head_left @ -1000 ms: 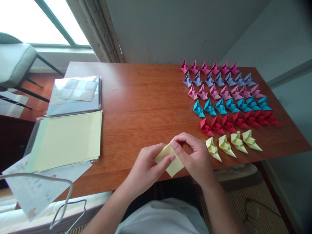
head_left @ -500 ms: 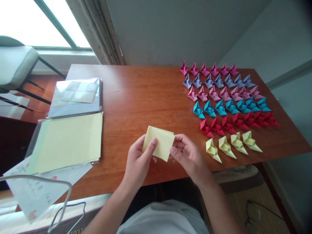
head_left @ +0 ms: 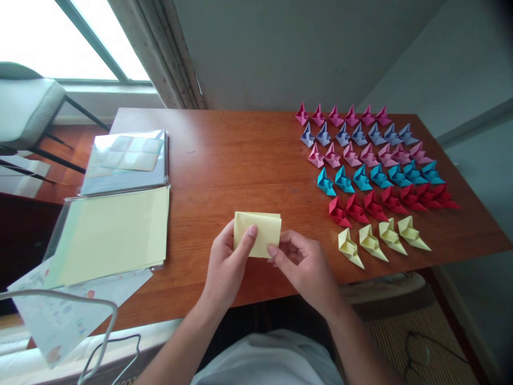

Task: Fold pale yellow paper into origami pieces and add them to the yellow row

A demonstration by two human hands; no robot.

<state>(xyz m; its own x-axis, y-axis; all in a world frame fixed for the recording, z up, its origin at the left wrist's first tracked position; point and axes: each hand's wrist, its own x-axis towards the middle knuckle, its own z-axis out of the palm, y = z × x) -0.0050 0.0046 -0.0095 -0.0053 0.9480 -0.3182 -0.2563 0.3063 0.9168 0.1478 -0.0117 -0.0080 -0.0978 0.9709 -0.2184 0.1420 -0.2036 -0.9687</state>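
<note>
A folded square of pale yellow paper (head_left: 262, 235) is held above the near part of the wooden table (head_left: 232, 166). My left hand (head_left: 228, 259) grips its left side, thumb flat on the front and fingers behind. At the lower right corner, my right hand (head_left: 302, 264) pinches the paper between thumb and curled fingers. Layers show slightly apart along the top edge. To the right stand yellow folded paper boats (head_left: 371, 243), with a row of red ones (head_left: 372, 207) behind them.
Farther back are rows of blue (head_left: 363, 177), pink (head_left: 351, 154), purple (head_left: 342, 135) and magenta (head_left: 335, 116) paper boats. Yellow sheets (head_left: 116, 230) and a clear packet (head_left: 124, 179) lie at the left. A white cable (head_left: 108, 331) loops at the lower left, and a chair (head_left: 28, 107) stands beyond.
The yellow paper has turned from tilted to nearly level and looks shorter in height. My right hand has shifted slightly left and down to its lower right corner.
</note>
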